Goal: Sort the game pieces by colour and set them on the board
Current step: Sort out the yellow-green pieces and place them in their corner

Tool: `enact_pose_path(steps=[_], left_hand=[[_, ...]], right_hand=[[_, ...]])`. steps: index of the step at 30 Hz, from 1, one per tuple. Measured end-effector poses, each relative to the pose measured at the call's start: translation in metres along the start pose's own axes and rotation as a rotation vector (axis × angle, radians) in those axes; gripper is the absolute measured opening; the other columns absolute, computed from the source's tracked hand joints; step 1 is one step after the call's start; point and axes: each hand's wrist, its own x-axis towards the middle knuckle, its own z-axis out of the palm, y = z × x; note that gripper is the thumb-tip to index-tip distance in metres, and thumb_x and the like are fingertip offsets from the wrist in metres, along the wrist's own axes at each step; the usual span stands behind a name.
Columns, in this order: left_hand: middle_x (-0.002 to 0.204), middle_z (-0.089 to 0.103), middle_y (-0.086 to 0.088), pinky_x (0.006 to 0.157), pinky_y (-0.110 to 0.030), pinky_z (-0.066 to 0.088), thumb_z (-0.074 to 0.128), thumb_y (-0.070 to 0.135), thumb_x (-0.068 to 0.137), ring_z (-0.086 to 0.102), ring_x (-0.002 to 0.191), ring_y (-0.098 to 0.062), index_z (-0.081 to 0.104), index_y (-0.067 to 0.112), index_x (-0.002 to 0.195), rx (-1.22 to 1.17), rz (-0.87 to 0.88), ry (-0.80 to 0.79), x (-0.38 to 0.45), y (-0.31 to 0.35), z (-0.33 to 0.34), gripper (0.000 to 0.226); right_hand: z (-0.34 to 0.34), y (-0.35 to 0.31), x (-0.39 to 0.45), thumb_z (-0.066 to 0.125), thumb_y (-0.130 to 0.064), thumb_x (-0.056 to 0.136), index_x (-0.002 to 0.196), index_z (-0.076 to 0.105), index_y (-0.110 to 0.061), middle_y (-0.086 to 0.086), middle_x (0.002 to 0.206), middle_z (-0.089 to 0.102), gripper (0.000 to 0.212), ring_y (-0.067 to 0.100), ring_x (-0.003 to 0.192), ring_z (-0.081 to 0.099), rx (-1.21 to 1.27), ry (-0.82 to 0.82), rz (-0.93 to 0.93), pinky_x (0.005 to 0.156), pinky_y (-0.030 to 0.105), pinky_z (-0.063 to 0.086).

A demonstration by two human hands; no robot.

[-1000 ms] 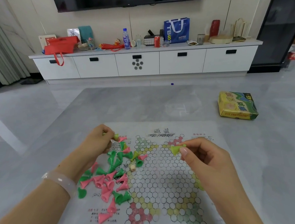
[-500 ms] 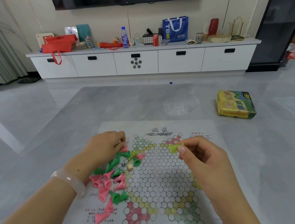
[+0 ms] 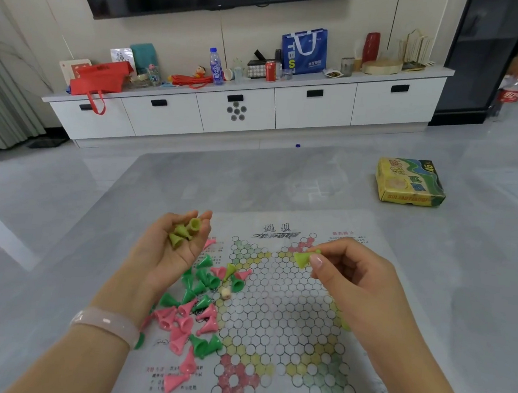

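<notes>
A paper board point(image 3: 285, 319) printed with a star of hexagon cells lies on the grey table. On its left side sits a loose heap of green cones point(image 3: 201, 281) and pink cones point(image 3: 179, 323), with one small cream die point(image 3: 225, 293) among them. My left hand point(image 3: 169, 251) is turned palm up above the heap and cradles three yellow-green cones point(image 3: 183, 232) in its curled fingers. My right hand point(image 3: 348, 271) pinches one yellow-green cone point(image 3: 304, 258) between thumb and fingers above the board's upper right part.
A yellow and green game box point(image 3: 410, 182) lies on the table at the far right. Beyond the table stands a white TV cabinet point(image 3: 242, 114) with bags, bottles and a can on top. A cola bottle point(image 3: 510, 92) stands on the floor at the right.
My left hand lifted off the heap and turned palm up, now showing three yellow-green cones in it. My right hand has stayed in place with its cone.
</notes>
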Motion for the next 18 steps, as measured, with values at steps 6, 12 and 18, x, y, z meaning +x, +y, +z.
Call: enact_pose_path(steps=[6, 12, 18], left_hand=[[0.048, 0.045, 0.007, 0.038, -0.014, 0.03, 0.047, 0.019, 0.092, 0.035, 0.037, -0.005, 0.059, 0.007, 0.084, 1.063, 0.143, 0.053, 0.002, -0.009, 0.003, 0.018], [0.067, 0.058, 0.008, 0.056, -0.022, 0.043, 0.057, 0.041, 0.084, 0.051, 0.056, -0.008, 0.059, 0.025, 0.098, 2.143, 0.441, -0.094, 0.007, -0.024, 0.003, 0.021], [0.07, 0.053, 0.009, 0.068, -0.027, 0.05, 0.053, 0.035, 0.088, 0.058, 0.074, -0.014, 0.055, 0.02, 0.085, 2.308, 0.526, -0.12, 0.013, -0.034, 0.001, 0.016]], right_hand=[[-0.001, 0.0, 0.0, 0.065, -0.017, 0.079, 0.072, 0.068, -0.026, -0.007, 0.071, 0.067, 0.012, 0.005, 0.067, 0.06, -0.022, 0.009, -0.007, 0.064, 0.01, 0.047], [-0.001, -0.001, 0.0, 0.065, -0.017, 0.079, 0.074, 0.067, -0.024, -0.006, 0.072, 0.067, 0.009, 0.004, 0.067, 0.06, -0.027, 0.015, -0.005, 0.064, 0.009, 0.047], [-0.003, -0.001, -0.001, 0.064, -0.015, 0.079, 0.073, 0.067, -0.024, -0.008, 0.069, 0.065, 0.011, 0.0, 0.063, 0.057, -0.01, 0.026, -0.012, 0.06, 0.008, 0.046]])
